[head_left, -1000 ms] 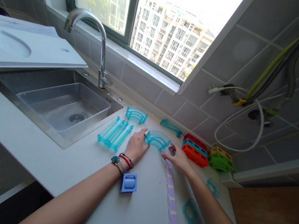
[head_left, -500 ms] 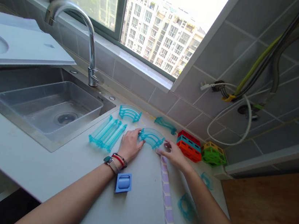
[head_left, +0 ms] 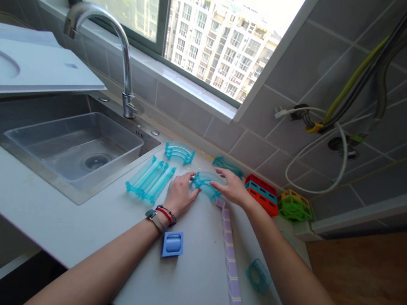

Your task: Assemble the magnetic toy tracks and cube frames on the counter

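Observation:
A curved translucent teal track piece (head_left: 206, 178) lies on the white counter between my hands. My left hand (head_left: 181, 193) has its thumb and fingers closed around the piece's left end. Over the right end is my right hand (head_left: 233, 188), thumb and fingers apart; it covers part of the curve, and whether it touches cannot be made out. Another stacked curved teal piece (head_left: 180, 153) and a row of straight teal tracks (head_left: 150, 180) sit to the left. A lilac patterned strip (head_left: 230, 266) runs from near the right hand toward me. Nearer stands a blue block (head_left: 173, 244) with a rounded insert.
At the back lies a wavy teal piece (head_left: 227, 165). Red, blue and orange blocks (head_left: 262, 200) and a green-yellow one (head_left: 296, 207) stand by the wall. A teal ring-like piece (head_left: 258, 276) is beside my right forearm. The sink (head_left: 71, 190) and faucet (head_left: 125, 62) are left.
My right hand has moved up and left, from beside the curved piece's right end to over it, with fingers more spread. My left hand keeps its hold. The view has shifted slightly.

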